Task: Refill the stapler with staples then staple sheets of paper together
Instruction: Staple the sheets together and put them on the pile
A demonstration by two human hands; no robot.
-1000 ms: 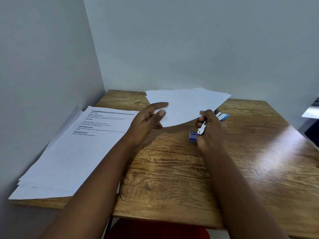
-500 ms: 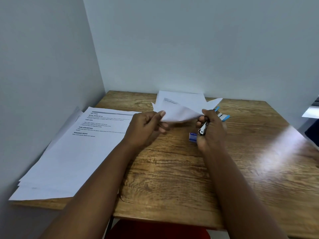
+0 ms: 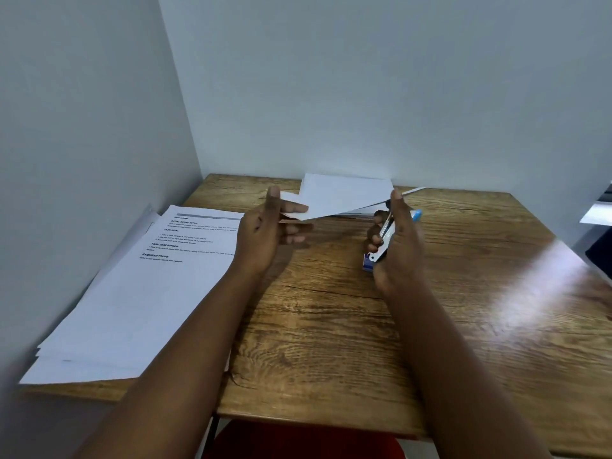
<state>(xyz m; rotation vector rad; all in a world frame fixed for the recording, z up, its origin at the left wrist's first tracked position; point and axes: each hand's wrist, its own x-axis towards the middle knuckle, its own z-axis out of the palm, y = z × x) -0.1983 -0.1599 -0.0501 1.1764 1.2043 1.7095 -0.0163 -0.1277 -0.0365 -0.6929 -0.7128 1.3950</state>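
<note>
My left hand (image 3: 270, 228) holds the left edge of a few white sheets of paper (image 3: 341, 198) between its fingers, thumb pointing up. The sheets hang tilted above the far part of the wooden table (image 3: 347, 326). My right hand (image 3: 402, 240) grips a silver stapler with a blue end (image 3: 385, 235), held upright. The right corner of the sheets meets the stapler's top end by my thumb. A small blue staple box (image 3: 366, 263) lies on the table under that hand, mostly hidden.
A thick stack of printed paper (image 3: 132, 293) covers the table's left side along the wall. More white sheets (image 3: 361, 212) lie flat by the back wall. A red chair seat (image 3: 298, 440) shows below the front edge. Dark and white objects (image 3: 599, 217) sit at the far right.
The held sheets have flattened out and their right corner has come to the stapler's top. My left hand's thumb has lifted. The right hand has stayed in place, still gripping the stapler.
</note>
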